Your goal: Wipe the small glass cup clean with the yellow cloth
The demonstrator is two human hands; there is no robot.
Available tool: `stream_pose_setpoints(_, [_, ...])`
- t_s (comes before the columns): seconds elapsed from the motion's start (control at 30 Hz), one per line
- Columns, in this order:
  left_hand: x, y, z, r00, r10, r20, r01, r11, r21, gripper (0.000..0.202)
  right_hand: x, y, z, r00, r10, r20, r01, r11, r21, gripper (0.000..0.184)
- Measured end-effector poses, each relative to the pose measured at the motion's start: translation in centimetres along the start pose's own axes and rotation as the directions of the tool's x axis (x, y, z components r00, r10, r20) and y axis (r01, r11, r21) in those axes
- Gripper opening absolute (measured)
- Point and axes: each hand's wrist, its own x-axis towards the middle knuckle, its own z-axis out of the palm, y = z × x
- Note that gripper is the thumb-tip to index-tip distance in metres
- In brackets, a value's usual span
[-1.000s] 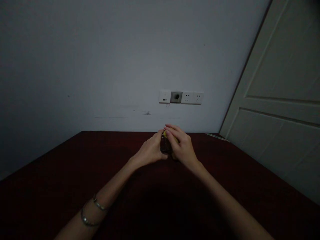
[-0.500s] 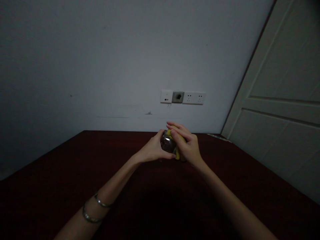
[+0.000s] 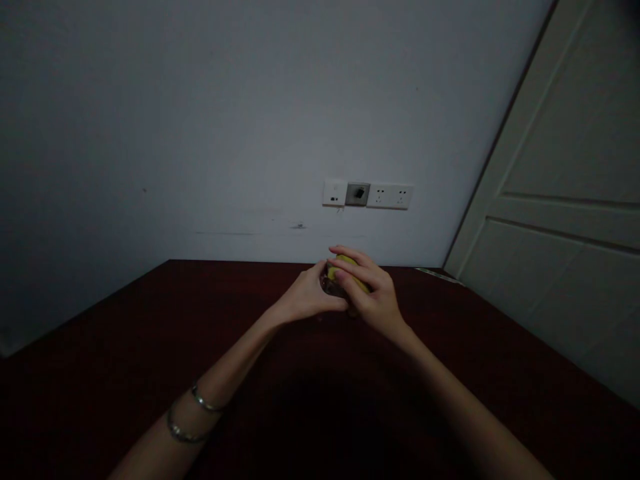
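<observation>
Both of my hands meet over the far middle of a dark red table (image 3: 150,347). My left hand (image 3: 304,303) is closed around a small shiny dark object (image 3: 331,287), perhaps a glass or metal piece; its shape is hard to make out in the dim light. My right hand (image 3: 373,297) presses a yellow cloth or sponge (image 3: 345,270) against that object, fingers curled over the top. Two thin bracelets (image 3: 193,417) sit on my left wrist.
A pale wall rises behind the table with a row of sockets and a switch (image 3: 367,195). A white panelled door (image 3: 565,220) stands at the right. A flat thin item (image 3: 440,274) lies at the table's far right corner.
The shiny object showed more half a second ago; now my right fingers and the yellow cloth cover more of it. Both hands stay in the same spot.
</observation>
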Motion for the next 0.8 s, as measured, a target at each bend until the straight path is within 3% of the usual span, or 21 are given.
stream_pose_setpoints(0.1, [-0.4, 0.6, 0.1, 0.998, 0.053, -0.032, -0.049, 0.992, 0.118, 0.07, 0.2, 0.2, -0.2, 0.988, 0.129, -0.084, -0.126, 0.991, 0.033, 0.022])
stream_pose_setpoints(0.2, [-0.4, 0.8, 0.3, 0.997, 0.027, -0.066, -0.012, 0.979, 0.205, 0.072, 0.2, 0.3, -0.1, 0.984, 0.146, -0.102, -0.148, 0.989, -0.007, 0.022])
stream_pose_setpoints(0.37, [0.3, -0.5, 0.1, 0.995, 0.01, -0.099, 0.022, 0.948, 0.318, 0.052, -0.2, 0.1, 0.2, 0.998, -0.042, 0.043, 0.048, 0.986, -0.157, 0.025])
stream_pose_setpoints(0.47, [0.7, -1.2, -0.3, 0.993, 0.079, -0.086, -0.033, 0.898, 0.439, 0.028, -0.4, 0.1, 0.3, 0.974, -0.154, 0.167, 0.186, 0.962, -0.2, 0.03])
stream_pose_setpoints(0.57, [0.7, -1.2, -0.6, 0.989, 0.126, -0.076, -0.077, 0.883, 0.462, 0.025, -0.5, 0.4, 0.2, 0.952, -0.187, 0.241, 0.233, 0.956, -0.181, 0.033])
stream_pose_setpoints(0.67, [0.3, -0.6, -0.7, 0.99, 0.107, -0.095, -0.064, 0.924, 0.377, 0.046, -0.4, 0.9, -0.1, 0.973, -0.133, 0.189, 0.158, 0.98, -0.124, 0.031])
stream_pose_setpoints(0.8, [-0.1, 0.2, -0.6, 0.993, 0.021, -0.117, 0.011, 0.962, 0.271, 0.066, -0.2, 1.7, -0.2, 0.998, 0.061, -0.011, -0.06, 0.997, 0.044, 0.024])
